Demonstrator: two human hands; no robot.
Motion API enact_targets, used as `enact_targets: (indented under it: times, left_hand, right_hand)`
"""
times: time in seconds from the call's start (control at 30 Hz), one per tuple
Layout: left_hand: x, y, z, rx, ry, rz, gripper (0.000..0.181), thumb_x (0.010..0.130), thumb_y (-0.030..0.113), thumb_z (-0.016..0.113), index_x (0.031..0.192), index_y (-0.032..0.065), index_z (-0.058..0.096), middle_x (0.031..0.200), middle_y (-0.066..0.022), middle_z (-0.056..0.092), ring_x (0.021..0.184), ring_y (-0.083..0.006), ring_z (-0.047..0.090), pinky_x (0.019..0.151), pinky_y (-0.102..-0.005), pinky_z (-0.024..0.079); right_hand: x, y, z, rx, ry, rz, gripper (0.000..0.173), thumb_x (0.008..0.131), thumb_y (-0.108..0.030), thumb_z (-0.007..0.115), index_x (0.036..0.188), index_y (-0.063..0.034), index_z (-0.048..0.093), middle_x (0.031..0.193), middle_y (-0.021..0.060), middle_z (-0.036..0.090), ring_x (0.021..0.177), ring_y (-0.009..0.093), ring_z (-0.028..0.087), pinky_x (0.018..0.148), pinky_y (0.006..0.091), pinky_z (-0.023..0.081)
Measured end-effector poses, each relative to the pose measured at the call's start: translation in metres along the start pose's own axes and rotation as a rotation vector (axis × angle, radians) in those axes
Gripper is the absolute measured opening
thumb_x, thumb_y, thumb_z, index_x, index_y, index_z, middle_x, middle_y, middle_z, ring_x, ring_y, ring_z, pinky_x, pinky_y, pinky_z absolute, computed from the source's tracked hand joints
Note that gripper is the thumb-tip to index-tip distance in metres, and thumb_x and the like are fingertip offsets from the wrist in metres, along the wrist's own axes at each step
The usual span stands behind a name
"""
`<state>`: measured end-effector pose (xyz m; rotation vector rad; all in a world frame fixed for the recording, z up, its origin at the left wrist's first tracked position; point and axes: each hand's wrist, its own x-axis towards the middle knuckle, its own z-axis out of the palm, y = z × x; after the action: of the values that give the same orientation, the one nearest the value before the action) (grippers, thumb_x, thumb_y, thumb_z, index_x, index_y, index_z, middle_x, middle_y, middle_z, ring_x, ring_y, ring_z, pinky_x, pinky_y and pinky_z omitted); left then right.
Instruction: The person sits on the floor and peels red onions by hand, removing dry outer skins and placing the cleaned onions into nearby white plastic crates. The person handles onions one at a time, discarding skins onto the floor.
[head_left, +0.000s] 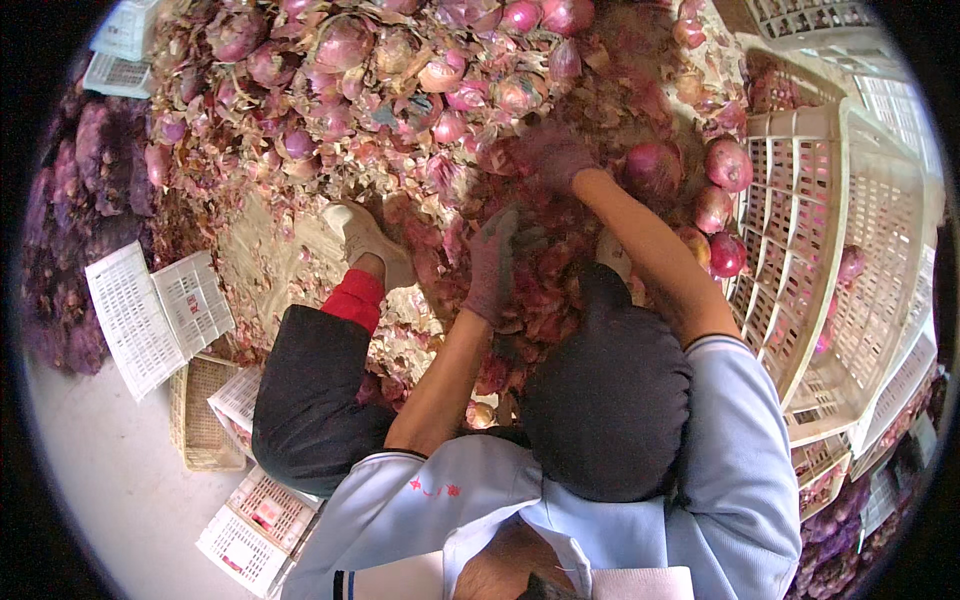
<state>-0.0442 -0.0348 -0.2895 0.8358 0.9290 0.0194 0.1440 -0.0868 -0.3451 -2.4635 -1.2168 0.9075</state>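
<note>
My left hand (493, 262), in a dark glove, is held over a heap of loose red onion skins (555, 292) between my legs. Its fingers point away from me and nothing shows in its grasp. Farther out and to the right, my right hand (553, 156) is gloved too and blurred. It reaches down into shaded skins, close to a red onion (499, 156), and I cannot tell whether it grips anything. Past both hands spreads a pile of red onions (345, 41) mixed with dry, papery peel.
At right, a white plastic crate (787, 247) lies tilted, with a few onions inside. Several red onions (727, 163) rest beside it. My shoe (364, 232) stands on the peel-strewn floor. Folded white crates (135, 319) and filled purple mesh sacks (97, 172) are at left.
</note>
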Motion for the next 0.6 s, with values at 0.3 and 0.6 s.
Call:
enact_targets:
  times: [0.3,0.6]
  left_hand:
    - [-0.055,0.071,0.042,-0.240,-0.399,0.235,0.027,0.097,0.013,0.052,0.124,0.0087,0.047,0.111,-0.0105,0.061,0.093,-0.0209,0.066,0.077,-0.0284,0.055]
    - [-0.178,0.153,0.056,-0.065,-0.409,0.766,0.072,0.087,0.005,0.059,0.149,0.0090,0.024,0.126,-0.0127,0.051,0.100,-0.0230,0.063,0.092,-0.0411,0.053]
  right_hand:
    - [-0.086,-0.050,-0.065,1.026,0.364,-0.644,0.068,0.088,-0.018,0.067,0.145,-0.0030,0.034,0.123,0.0098,0.058,0.109,0.017,0.057,0.093,0.0300,0.047]
    - [-0.178,-0.148,-0.177,1.245,0.226,-0.647,0.072,0.089,-0.018,0.067,0.149,-0.0062,0.029,0.145,0.0102,0.041,0.124,0.016,0.046,0.102,0.0305,0.042]
